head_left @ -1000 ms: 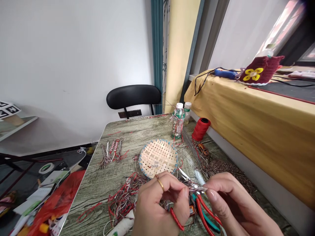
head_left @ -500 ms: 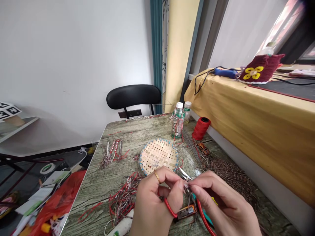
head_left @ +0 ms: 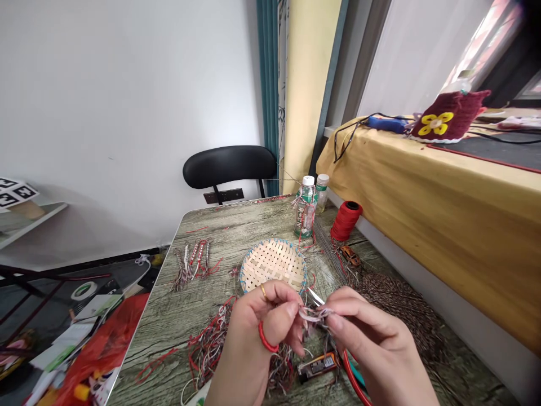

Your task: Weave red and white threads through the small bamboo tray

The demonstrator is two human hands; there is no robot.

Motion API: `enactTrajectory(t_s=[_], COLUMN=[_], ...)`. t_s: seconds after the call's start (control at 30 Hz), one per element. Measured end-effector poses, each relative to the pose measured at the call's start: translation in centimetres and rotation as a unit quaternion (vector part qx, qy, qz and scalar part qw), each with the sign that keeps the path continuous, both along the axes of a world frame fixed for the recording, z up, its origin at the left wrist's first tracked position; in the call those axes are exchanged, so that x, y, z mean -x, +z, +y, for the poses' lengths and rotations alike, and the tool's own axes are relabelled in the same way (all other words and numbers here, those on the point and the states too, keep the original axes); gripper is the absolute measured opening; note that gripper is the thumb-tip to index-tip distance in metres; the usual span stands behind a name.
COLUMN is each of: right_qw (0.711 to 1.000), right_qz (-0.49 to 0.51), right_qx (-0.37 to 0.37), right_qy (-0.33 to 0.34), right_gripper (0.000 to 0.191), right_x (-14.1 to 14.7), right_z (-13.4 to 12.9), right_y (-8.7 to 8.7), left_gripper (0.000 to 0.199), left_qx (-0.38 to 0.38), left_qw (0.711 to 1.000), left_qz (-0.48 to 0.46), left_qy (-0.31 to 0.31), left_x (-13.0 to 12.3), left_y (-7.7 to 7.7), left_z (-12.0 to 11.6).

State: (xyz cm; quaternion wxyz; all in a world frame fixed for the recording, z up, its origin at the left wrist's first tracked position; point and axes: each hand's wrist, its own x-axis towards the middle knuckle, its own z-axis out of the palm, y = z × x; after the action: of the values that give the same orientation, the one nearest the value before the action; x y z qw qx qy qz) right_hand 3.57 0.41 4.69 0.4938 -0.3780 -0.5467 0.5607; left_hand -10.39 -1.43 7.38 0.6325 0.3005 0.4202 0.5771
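Between my two hands stretches a small bunch of pale and brownish cords (head_left: 313, 314), pinched at both ends. My left hand (head_left: 268, 321), with a gold ring and a red band at the thumb, grips the left end. Thumb and forefinger of my right hand (head_left: 372, 332) close on the right end. Just behind the cords lie the scissors' blades (head_left: 315, 296); red handles (head_left: 353, 378) show beside my right hand. A black and orange packet (head_left: 318, 367) rests below. Beyond my left hand sits a round woven basket (head_left: 274, 262) with blue edging.
Tangled red, white and brown cords (head_left: 209, 344) lie left of my hands. Finished-looking braids (head_left: 198, 256) rest further left. A bottle (head_left: 305, 211), a red thread spool (head_left: 346, 221) and a heap of brown cords (head_left: 393, 304) stand or lie toward the right. A black chair (head_left: 230, 166) is behind the table.
My left hand has moved a little left and up, away from my right hand. A longer stretch of the cords now shows between them.
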Motion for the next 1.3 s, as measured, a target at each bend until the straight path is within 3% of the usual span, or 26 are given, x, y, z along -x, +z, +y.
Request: enactTrajectory(t_s=[0.07, 0.17, 0.33, 0.4, 0.67, 0.77, 0.87, 0.97, 1.03, 1.17, 1.23, 1.3], right_qw=[0.993, 0.959, 0.836, 0.803, 0.757, 0.783, 0.82, 0.837, 0.867, 0.977, 0.994, 0.986], right_qz=[0.09, 0.224, 0.463, 0.498, 0.524, 0.507, 0.471, 0.446, 0.394, 0.109, -0.044, -0.16], right_qx=[0.079, 0.173, 0.271, 0.29, 0.356, 0.346, 0.322, 0.317, 0.304, 0.183, 0.098, 0.023], right_qy=[-0.013, 0.002, 0.117, 0.153, 0.16, 0.104, 0.038, 0.026, 0.03, 0.011, 0.03, 0.047], right_gripper=[0.009, 0.011, 0.007, 0.006, 0.012, 0.009, 0.017, 0.015, 0.011, 0.022, 0.024, 0.027], right_x=[0.2, 0.7, 1.3, 1.3, 1.4, 1.6, 1.5, 1.0, 0.6, 0.0, -0.1, -0.2], right_z=[-0.1, -0.1, 0.2, 0.3, 0.6, 1.0, 1.8, 2.6, 2.8, 2.6, 2.4, 2.3], right_y=[0.0, -0.1, -0.5, -0.6, -0.8, -1.6, -2.8, -3.9, -4.4, -4.7, -4.8, -4.9], left_gripper=[0.012, 0.013, 0.011, 0.007, 0.004, 0.005, 0.005, 0.006, 0.006, 0.01, 0.012, 0.012], left_qx=[0.003, 0.008, 0.056, 0.081, 0.101, 0.097, 0.076, 0.055, 0.047, 0.035, 0.03, 0.025], left_qw=[0.998, 0.99, 0.954, 0.939, 0.918, 0.923, 0.952, 0.979, 0.989, 0.999, 0.998, 0.995], left_qz=[-0.05, -0.131, -0.281, -0.323, -0.371, -0.353, -0.282, -0.187, -0.129, 0.011, 0.063, 0.092], left_qy=[-0.024, -0.057, -0.089, -0.091, -0.099, -0.114, -0.09, -0.065, -0.057, -0.029, -0.007, 0.014], left_x=[0.2, 0.3, 0.2, 0.2, 0.4, 0.4, 0.5, 0.7, 0.9, 0.8, 0.6, 0.5], left_y=[-0.1, -0.6, -1.7, -1.8, -1.3, -1.2, -1.1, -1.2, -1.3, -1.7, -1.9, -2.1], left_z=[0.2, 0.5, 0.7, 0.8, 1.2, 1.2, 1.0, 1.1, 1.2, 1.6, 1.8, 1.9])
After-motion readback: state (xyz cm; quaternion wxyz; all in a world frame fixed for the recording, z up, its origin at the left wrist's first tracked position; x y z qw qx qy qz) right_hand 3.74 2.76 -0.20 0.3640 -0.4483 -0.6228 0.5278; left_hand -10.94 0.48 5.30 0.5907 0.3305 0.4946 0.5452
